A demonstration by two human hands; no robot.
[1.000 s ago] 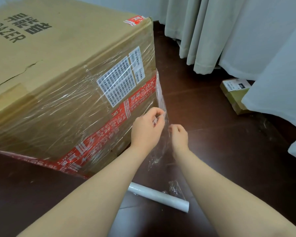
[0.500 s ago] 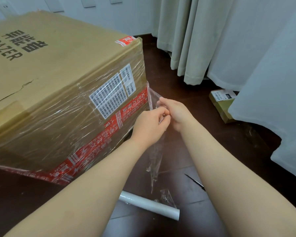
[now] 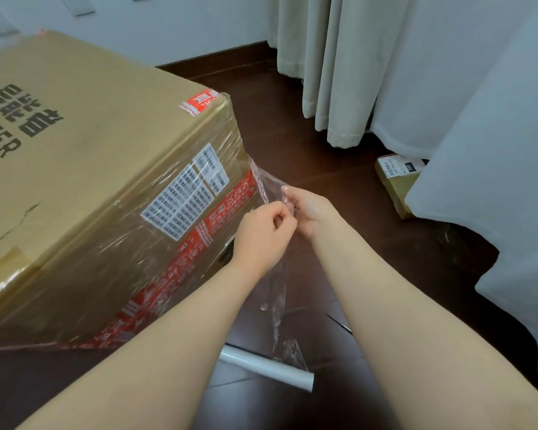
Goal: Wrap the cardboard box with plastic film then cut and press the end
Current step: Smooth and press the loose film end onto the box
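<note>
A large cardboard box (image 3: 84,156) with black lettering, red tape and barcode labels stands on the dark floor at left, its side covered in clear plastic film. A loose tail of film (image 3: 275,293) hangs off the box's near right corner down to the white film roll (image 3: 267,366) lying on the floor. My left hand (image 3: 263,234) and my right hand (image 3: 312,212) both pinch the film's upper edge just right of that corner, fingertips close together.
Dark scissors (image 3: 339,324) lie on the floor, mostly hidden by my right forearm. A small cardboard box (image 3: 396,181) sits at right under white fabric (image 3: 494,181). Curtains (image 3: 333,72) hang at the back. The dark wood floor (image 3: 308,135) is bare between box and curtains.
My right hand rose from below to join my left hand at the film's upper edge. Both now pinch it close together. The view has tilted and shifted left.
</note>
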